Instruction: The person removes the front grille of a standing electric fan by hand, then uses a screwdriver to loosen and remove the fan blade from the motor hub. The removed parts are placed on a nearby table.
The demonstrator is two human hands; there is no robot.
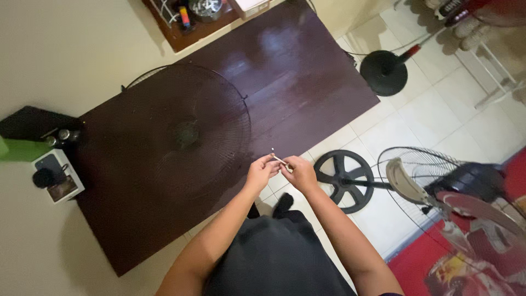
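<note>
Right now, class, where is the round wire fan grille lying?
In the head view, the wire fan grille lies flat on the dark wooden table, left of centre, just up and left of the left hand.

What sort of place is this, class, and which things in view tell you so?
Probably a room in a home, used for a repair. A dark wooden table bears a fan grille, a part-dismantled standing fan stands on the tiled floor, and both hands pinch a small stick.

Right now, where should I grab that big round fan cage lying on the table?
Probably grip the fan cage by its outer rim, at the near edge by the hands, coming from above. It lies flat on the table, and its thin wires look bendy.
</note>
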